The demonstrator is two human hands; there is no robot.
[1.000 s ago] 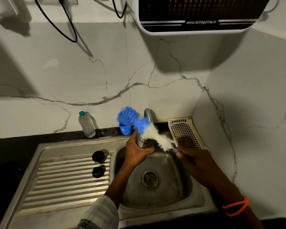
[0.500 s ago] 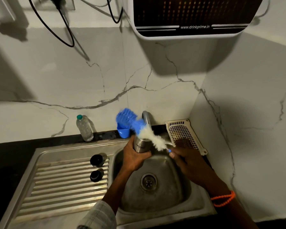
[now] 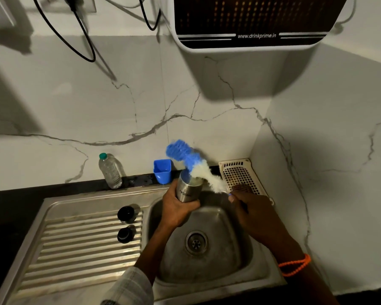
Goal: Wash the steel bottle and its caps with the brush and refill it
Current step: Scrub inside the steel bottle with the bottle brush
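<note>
Your left hand (image 3: 178, 205) is wrapped round the steel bottle (image 3: 188, 187) over the sink basin (image 3: 209, 256), long axis near upright, mouth tilted up and away. Your right hand (image 3: 250, 208) grips the brush (image 3: 193, 165) handle, bristles slanting up-left above the mouth. Two caps (image 3: 125, 213) sit on the drainboard (image 3: 79, 249).

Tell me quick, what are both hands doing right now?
Left hand: closed, holding the steel bottle over the sink.
Right hand: closed, holding the handle of the brush.

Home kitchen. Steel sink (image 3: 207, 280) with ribbed drainboard (image 3: 79, 249); marble-look wall tiles (image 3: 75, 106). Wall-mounted water purifier (image 3: 251, 20) above.
</note>
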